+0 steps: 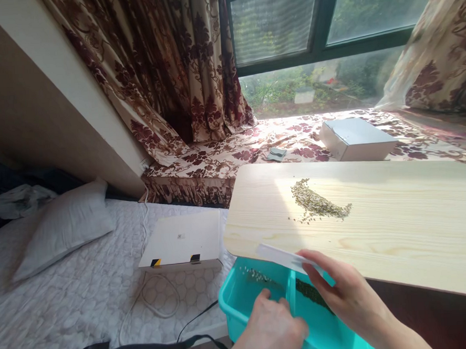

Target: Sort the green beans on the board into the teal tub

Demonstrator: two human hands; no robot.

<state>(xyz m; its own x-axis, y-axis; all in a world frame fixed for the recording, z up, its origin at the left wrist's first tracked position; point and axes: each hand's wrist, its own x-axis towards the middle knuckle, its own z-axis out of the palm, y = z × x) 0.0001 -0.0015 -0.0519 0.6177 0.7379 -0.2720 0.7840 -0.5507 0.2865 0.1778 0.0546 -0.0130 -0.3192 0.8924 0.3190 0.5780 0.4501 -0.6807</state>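
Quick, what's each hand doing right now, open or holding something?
Left hand: fingers curled over the teal bin's left compartment; whether it holds anything can't be told.
Right hand: closed on a white card.

Left hand (272, 327) bare, we note, its outline partly blurred. Right hand (345, 289) also bare; behind its grip, uncovered wrist (386, 318) and forearm (409, 340).

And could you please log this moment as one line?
left hand: over teal bin, grip unclear | right hand: holding white strip | greenish grains: heaped on tabletop
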